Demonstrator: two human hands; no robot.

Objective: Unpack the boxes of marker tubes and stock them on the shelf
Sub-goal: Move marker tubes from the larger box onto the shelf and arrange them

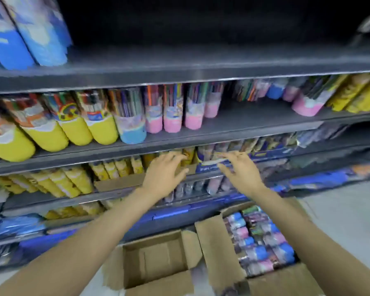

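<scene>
At frame centre, both hands are held at the shelf [120,150] — left hand [165,174] and right hand [239,169] with fingers spread, nothing gripped — above two boxes [218,248].

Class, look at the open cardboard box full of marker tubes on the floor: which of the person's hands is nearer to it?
Right. The right hand reaches to the shelf almost straight above the full box; the left hand is at the same shelf, further left, above the empty box.

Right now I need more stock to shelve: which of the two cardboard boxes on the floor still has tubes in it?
The right-hand box, below the right forearm, is packed with pink and blue tubes. The smaller left-hand box shows only its bare cardboard bottom.
</scene>
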